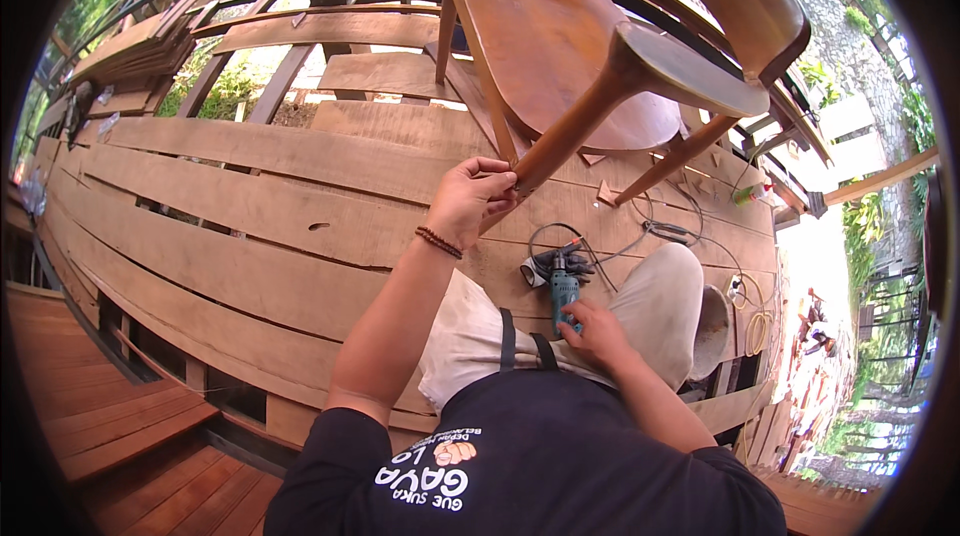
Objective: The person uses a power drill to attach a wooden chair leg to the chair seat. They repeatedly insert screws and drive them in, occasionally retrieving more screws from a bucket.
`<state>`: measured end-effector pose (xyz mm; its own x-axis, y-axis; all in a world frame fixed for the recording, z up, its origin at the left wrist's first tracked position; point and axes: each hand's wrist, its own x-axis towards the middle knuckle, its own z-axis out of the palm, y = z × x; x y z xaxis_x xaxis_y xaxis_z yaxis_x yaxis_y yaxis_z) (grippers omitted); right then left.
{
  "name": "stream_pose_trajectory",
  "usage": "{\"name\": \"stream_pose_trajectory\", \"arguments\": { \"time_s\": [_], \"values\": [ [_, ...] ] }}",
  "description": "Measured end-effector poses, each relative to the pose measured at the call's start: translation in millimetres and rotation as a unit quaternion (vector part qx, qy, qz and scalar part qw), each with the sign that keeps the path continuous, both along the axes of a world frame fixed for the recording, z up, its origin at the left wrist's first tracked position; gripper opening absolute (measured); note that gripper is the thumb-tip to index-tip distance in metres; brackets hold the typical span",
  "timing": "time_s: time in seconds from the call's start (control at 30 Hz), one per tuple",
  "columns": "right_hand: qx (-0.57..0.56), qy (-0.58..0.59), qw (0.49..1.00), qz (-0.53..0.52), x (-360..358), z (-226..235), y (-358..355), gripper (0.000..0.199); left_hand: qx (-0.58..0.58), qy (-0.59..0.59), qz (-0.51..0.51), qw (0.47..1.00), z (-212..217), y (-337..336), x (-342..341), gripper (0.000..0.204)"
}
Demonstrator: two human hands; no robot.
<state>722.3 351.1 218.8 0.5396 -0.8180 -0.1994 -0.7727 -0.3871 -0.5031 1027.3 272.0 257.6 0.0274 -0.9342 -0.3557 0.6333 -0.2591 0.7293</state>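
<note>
A brown wooden chair (560, 46) lies tipped on the plank deck, its legs pointing toward me. My left hand (470, 198) is closed around the end of one chair leg (580, 121). My right hand (597, 331) rests low by my knee and grips the handle of a teal power drill (564, 294), which lies on the boards with its black cord beside it.
Wide rough planks (250, 206) form the deck, with open gaps between some of them. Cables (660, 231) and small wood wedges lie to the right. Stacked boards (130, 46) sit at the far left. Reddish steps (120, 426) drop off at lower left.
</note>
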Motion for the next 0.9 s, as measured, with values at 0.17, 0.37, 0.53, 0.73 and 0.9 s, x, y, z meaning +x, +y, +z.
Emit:
{"name": "stream_pose_trajectory", "arguments": {
  "time_s": [0.17, 0.37, 0.53, 0.73, 0.9],
  "values": [
    [-0.025, -0.030, 0.999, 0.020, -5.4, 7.8, -3.4, 0.027, -0.003, -0.002, -0.011, 1.000, -6.9, 2.7, -7.5, 0.022],
    [0.082, -0.210, 0.971, -0.076, -6.9, 16.3, 1.2, 0.031, 0.021, -0.019, -0.077, 0.997, -35.3, 61.1, -43.6, 0.012],
    [0.098, -0.287, 0.949, -0.091, -13.5, 16.1, 8.6, 0.024, 0.023, -0.165, -0.214, 0.963, -35.7, 89.0, -117.0, 0.008],
    [0.135, -0.308, 0.940, -0.052, -30.6, 7.1, -9.0, 0.020, 0.022, -0.245, -0.244, 0.938, -31.7, 84.5, -137.9, 0.012],
    [0.200, -0.342, 0.910, -0.118, -39.5, 21.6, -28.7, 0.018, -0.003, -0.278, -0.240, 0.930, -9.8, 63.2, -150.2, 0.013]
  ]
}}
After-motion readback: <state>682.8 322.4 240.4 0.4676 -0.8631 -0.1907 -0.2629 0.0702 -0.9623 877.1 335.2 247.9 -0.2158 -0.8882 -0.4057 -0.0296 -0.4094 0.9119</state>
